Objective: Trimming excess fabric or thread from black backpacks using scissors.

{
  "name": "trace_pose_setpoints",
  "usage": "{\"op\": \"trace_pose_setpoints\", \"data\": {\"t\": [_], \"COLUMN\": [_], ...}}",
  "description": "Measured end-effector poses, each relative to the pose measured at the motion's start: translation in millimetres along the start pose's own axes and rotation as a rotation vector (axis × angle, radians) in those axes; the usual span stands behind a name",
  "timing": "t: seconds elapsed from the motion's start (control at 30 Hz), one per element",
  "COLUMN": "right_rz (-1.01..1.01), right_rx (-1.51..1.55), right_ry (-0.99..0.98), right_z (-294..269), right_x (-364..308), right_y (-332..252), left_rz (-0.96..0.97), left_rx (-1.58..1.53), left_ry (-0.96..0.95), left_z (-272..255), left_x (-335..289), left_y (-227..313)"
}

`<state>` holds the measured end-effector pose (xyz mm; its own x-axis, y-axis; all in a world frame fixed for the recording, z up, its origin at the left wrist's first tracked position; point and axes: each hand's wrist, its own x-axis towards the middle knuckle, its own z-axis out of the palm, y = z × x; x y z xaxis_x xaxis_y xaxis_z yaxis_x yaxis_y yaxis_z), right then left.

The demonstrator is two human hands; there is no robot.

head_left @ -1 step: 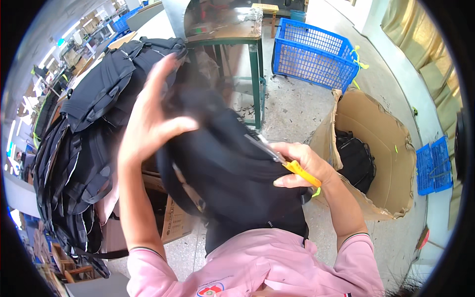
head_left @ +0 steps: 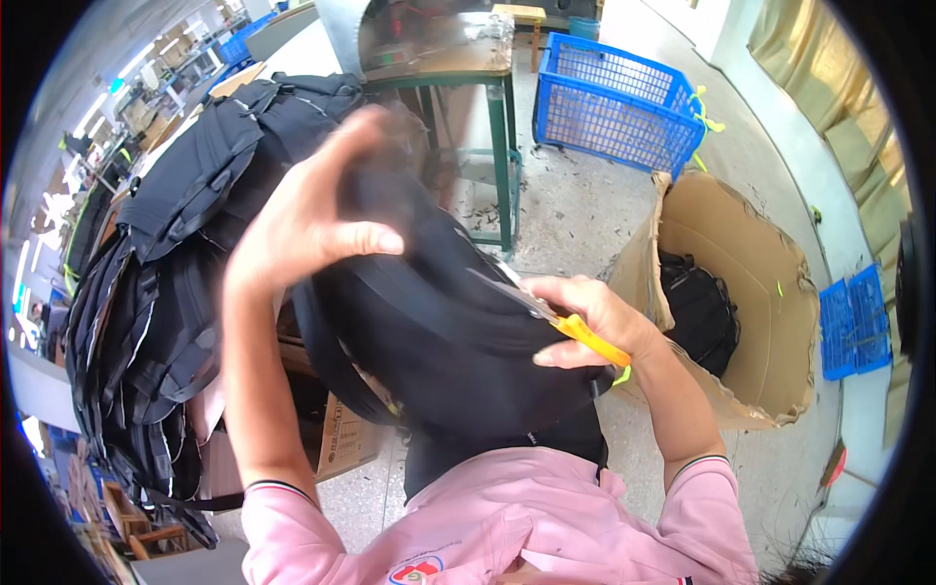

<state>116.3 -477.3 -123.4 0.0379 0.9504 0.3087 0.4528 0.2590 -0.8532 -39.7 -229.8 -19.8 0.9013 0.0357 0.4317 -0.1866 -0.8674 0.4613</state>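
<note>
A black backpack (head_left: pixel 429 322) lies across my lap, its upper end blurred. My left hand (head_left: pixel 307 219) is over the bag's far left part. Its thumb stretches across the black fabric, wide apart from the fingers, whose tips are smeared by motion. In my right hand (head_left: pixel 590 317) is a pair of scissors (head_left: pixel 592 341) with yellow handles, held at the bag's right side. The metal blades point up and left along the bag's edge. Some of the right fingers are hidden behind the handles and the bag.
A pile of black backpacks (head_left: pixel 166 283) rises at my left. To the right stands an open cardboard box (head_left: pixel 765 292) with a black bag (head_left: pixel 697 312) inside. Ahead are a green-legged table (head_left: pixel 507 156) and a blue plastic crate (head_left: pixel 619 107). Dark scraps litter the floor.
My left hand has shifted slightly left and its thumb has dipped a little. The upper part of the backpack has moved with a blur. The scissors hand has barely moved.
</note>
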Motion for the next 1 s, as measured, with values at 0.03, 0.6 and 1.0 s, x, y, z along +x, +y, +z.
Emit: {"op": "trace_pose_setpoints", "data": {"t": [0.03,0.6,1.0], "right_rz": [-0.035,0.263,0.408], "right_rx": [-0.102,-0.448,-0.236], "right_ry": [0.016,0.595,0.322], "right_z": [-2,121,19], "right_x": [3,-142,-148], "right_y": [-7,51,41], "left_rz": [-0.147,-0.57,-0.37], "left_rx": [-0.077,-0.543,-0.452], "left_ry": [-0.194,0.249,0.473], "left_z": [-7,37,8], "left_x": [15,-50,-99], "left_y": [6,-68,-92]}}
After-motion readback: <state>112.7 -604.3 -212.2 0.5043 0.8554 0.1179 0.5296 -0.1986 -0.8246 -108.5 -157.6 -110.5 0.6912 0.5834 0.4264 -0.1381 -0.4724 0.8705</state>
